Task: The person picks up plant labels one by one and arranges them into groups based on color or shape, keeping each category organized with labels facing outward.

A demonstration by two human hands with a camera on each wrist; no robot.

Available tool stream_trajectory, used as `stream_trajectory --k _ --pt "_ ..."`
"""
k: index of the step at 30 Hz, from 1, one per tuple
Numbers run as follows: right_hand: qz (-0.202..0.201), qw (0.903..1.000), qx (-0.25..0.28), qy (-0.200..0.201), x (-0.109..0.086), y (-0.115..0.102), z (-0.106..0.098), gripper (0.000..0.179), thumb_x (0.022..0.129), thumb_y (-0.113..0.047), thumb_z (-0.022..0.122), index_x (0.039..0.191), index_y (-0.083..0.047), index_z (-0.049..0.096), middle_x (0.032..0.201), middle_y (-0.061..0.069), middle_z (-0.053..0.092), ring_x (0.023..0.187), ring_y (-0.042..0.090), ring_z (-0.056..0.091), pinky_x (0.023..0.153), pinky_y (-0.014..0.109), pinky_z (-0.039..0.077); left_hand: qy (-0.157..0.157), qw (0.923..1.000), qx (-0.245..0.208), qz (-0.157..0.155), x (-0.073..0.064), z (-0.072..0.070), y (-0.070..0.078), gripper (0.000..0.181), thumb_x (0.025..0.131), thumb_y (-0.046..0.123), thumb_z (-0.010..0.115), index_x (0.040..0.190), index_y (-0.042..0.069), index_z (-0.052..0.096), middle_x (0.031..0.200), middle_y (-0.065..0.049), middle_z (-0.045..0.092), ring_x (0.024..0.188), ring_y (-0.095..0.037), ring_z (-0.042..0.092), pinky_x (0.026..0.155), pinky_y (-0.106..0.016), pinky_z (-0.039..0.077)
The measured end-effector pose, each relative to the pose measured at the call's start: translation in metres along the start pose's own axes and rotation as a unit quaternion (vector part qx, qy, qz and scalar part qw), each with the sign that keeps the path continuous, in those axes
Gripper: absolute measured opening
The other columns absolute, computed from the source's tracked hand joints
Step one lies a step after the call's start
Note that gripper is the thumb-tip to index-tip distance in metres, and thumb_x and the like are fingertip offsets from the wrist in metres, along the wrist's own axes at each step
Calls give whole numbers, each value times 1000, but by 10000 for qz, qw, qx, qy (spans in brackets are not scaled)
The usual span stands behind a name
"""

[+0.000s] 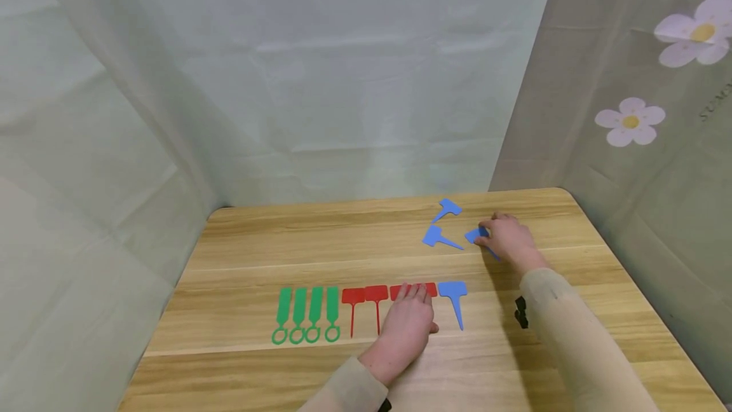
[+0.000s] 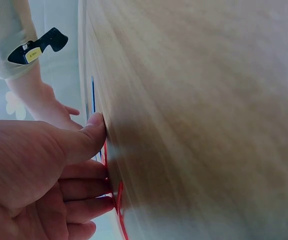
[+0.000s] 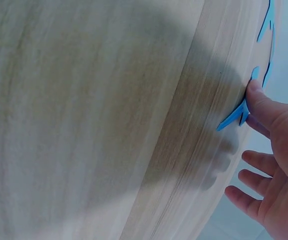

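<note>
At the back right of the table, my right hand [image 1: 511,240] pinches a blue T-shaped plant label [image 1: 472,235] between thumb and forefinger. In the right wrist view this blue label [image 3: 230,118] still lies at the tabletop, and the other fingers are spread. My left hand [image 1: 406,326] rests on the red T-shaped labels [image 1: 397,292] in the front row, its fingers extended and partly covering them. Two more red labels [image 1: 376,294] lie to its left, and a blue label [image 1: 453,289] stands just to its right, stem toward me.
Several green ring-ended tags [image 1: 300,305] form the left end of the row. Two loose blue labels [image 1: 434,235] lie at the back, left of my right hand. Pale fabric [image 1: 354,81] hangs behind the wooden table [image 1: 257,240] and at both sides.
</note>
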State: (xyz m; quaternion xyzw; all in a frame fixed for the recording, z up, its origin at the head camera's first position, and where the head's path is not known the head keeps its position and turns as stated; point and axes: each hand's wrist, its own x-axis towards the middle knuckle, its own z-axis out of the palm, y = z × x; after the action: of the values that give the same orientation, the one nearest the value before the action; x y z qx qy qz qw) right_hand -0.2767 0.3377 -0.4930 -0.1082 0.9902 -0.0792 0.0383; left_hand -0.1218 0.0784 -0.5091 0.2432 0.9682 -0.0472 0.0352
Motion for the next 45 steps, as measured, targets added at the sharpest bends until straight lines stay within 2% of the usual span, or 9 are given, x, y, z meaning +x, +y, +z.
stream_trajectory --k 8,16,22,30,37,41,45 --pt "48 9999 110 78 2 0 3 49 101 -34 76 138 -3 69 145 32 56 136 59 47 101 73 48 9 10000 23 -29 -1 0 1 64 96 47 78 147 10 67 153 -6 62 144 -21 55 124 -39 38" --pt "235 9993 279 -89 0 -3 -1 56 103 -33 74 144 2 62 154 37 46 144 60 38 107 75 44 4 10000 35 -23 0 -3 1 63 96 46 79 146 9 67 152 -6 63 143 -22 56 123 -39 38" --pt "174 9997 141 -12 3 -3 1 50 102 -33 75 140 -1 68 151 35 51 143 58 41 106 73 46 -19 10000 25 -46 1 -1 1 63 97 46 78 147 10 67 152 -6 63 143 -22 56 123 -39 39" --pt "302 9993 241 25 2 -7 -3 47 100 -30 79 135 -1 71 149 35 52 143 58 40 105 73 46 46 9999 153 -10 0 -2 1 63 96 47 78 146 10 67 151 -5 63 143 -21 57 123 -39 39" --pt "542 9967 552 -252 2 -11 -3 46 102 -30 75 137 -1 67 155 34 47 146 59 34 104 75 45 -27 10000 68 -50 0 -1 2 62 98 47 77 147 11 67 153 -5 62 144 -20 55 124 -39 37" --pt "605 9959 619 -249 2 -11 -2 48 103 -29 74 138 1 64 151 32 50 146 59 34 104 75 45 86 9999 144 -25 -1 -1 2 61 97 47 77 145 10 68 151 -5 63 142 -21 57 123 -39 38" --pt "652 9959 591 -204 3 -9 -1 51 102 -30 75 138 3 63 148 33 52 146 60 33 105 76 43 66 9998 168 -33 0 -1 2 61 97 47 78 145 11 68 151 -4 63 142 -21 57 123 -39 38"
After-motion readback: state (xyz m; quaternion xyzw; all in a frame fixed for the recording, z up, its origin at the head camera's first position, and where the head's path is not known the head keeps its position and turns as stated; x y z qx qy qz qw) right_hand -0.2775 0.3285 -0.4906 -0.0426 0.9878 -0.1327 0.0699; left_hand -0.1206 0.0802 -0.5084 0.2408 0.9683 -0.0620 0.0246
